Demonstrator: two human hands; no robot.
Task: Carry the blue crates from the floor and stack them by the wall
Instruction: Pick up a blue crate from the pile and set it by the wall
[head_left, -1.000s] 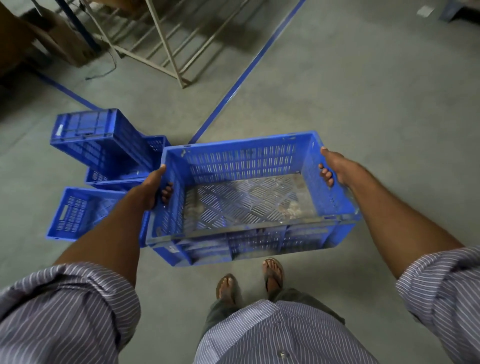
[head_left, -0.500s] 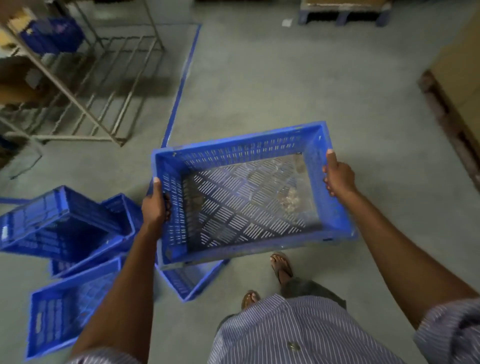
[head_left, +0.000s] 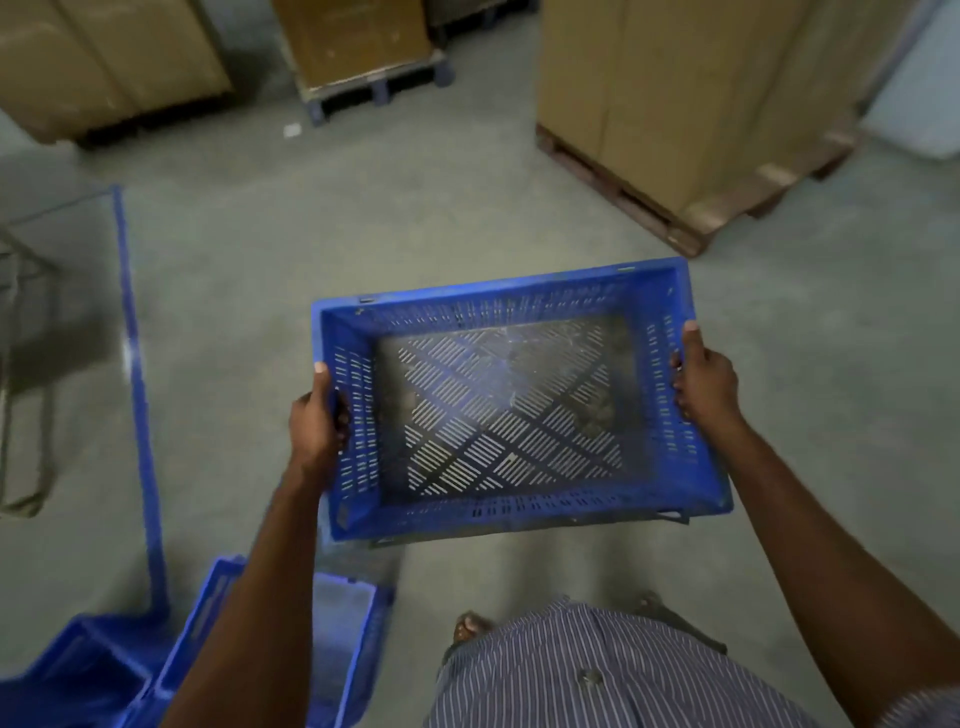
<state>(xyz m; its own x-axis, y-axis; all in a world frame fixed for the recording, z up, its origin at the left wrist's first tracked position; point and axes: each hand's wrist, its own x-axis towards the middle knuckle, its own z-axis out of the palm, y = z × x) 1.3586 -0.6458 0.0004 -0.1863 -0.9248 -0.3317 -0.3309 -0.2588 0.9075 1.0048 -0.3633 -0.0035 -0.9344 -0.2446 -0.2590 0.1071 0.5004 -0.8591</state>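
Observation:
I hold an empty blue slotted crate (head_left: 509, 306) level in front of me, above the grey floor. My left hand (head_left: 314, 421) grips its left short side, thumb on the rim and fingers curled through the handle. My right hand (head_left: 704, 384) grips the right short side the same way. More blue crates (head_left: 208, 639) lie jumbled on the floor at the bottom left, partly hidden behind my left forearm.
Tall cardboard boxes on a wooden pallet (head_left: 691, 93) stand ahead on the right. More cartons on pallets (head_left: 358, 41) line the back. A blue floor line (head_left: 137, 364) runs along the left, beside a metal frame (head_left: 26, 374). Open concrete floor lies ahead.
I have turned right with the crate in both hands. The floor crates slid to the bottom left, the metal rack went to the left edge, and the cardboard stacks came into view ahead.

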